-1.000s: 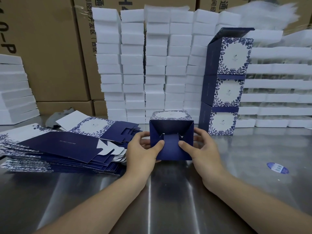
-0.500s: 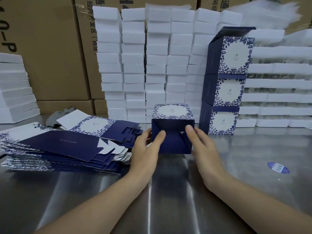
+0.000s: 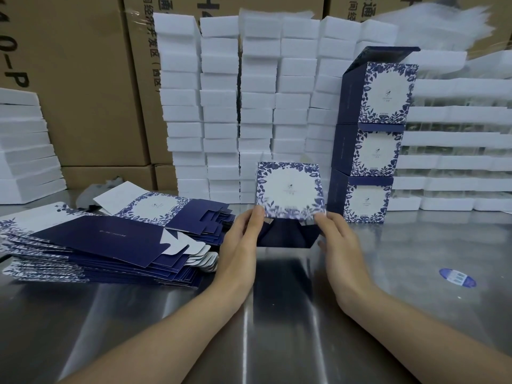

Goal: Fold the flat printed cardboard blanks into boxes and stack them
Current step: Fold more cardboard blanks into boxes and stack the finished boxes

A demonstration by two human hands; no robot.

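Grip: your left hand (image 3: 243, 239) and right hand (image 3: 338, 245) each pinch a lower corner of the box (image 3: 291, 189), thumbs on its printed face. The fingers behind it are hidden.
Box position: between both hands, low over the steel table (image 3: 277, 314), printed face tilted toward you and the dark folded bottom beneath. Whether it touches the table cannot be told.
Handling: expect light, thin card, stiff along the creases but easily dented mid-panel. The surface looks smooth, so allow for slip.
Hold points: take it at corners and creased edges, and keep pressure off the tucked bottom flaps.
Left of grip: flat blanks (image 3: 110, 245), a fanned pile just beside your left hand. A sideways sweep could scatter it.
Right of grip: blue sticker (image 3: 457, 277), flat on the table and well apart, so no obstruction.
Beyond grip, right: finished stack (image 3: 371, 139), three boxes high, top flap raised. Judge it easy to tip, so lower the next box from above.
Behind grip: foam blocks (image 3: 249, 106) in columns, a wall that limits forward reach.
Farthest: brown cartons (image 3: 83, 92).
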